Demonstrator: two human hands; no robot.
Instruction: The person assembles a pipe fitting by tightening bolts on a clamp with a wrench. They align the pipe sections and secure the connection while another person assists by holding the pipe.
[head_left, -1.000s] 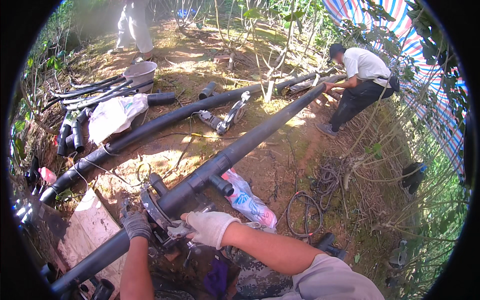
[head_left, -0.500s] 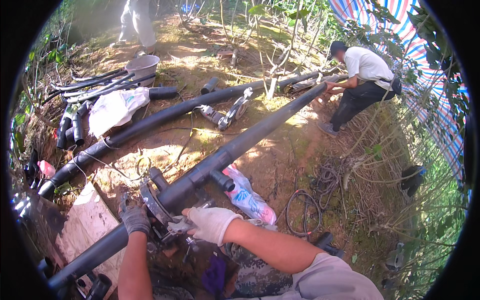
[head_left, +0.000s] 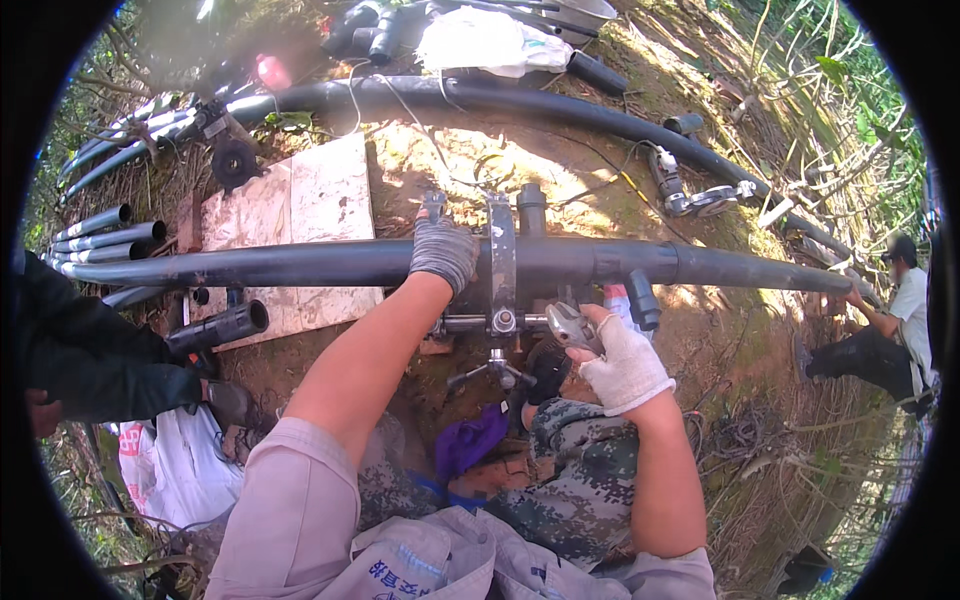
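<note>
A long black pipe runs across in front of me, held in a metal pipe clamp. My left hand, in a grey glove, reaches over the pipe just left of the clamp ring. Its fingers are closed on a metal clamp part at the pipe's far side. In a white fingerless glove, my right hand grips a grey metal tool with a rounded head, held on the near side of the pipe. Close by, a black branch fitting sticks out of the pipe. A three-armed handle sits below the clamp.
A co-worker at the far right has hands on the pipe's end. Another person's dark sleeve enters at left. Boards, a second black pipe and a power tool lie beyond. A purple cloth is near my legs.
My view has turned left, so the pipe now runs level across it. The right hand and its metal tool have drawn away from the clamp ring. My left hand stays beside the clamp.
</note>
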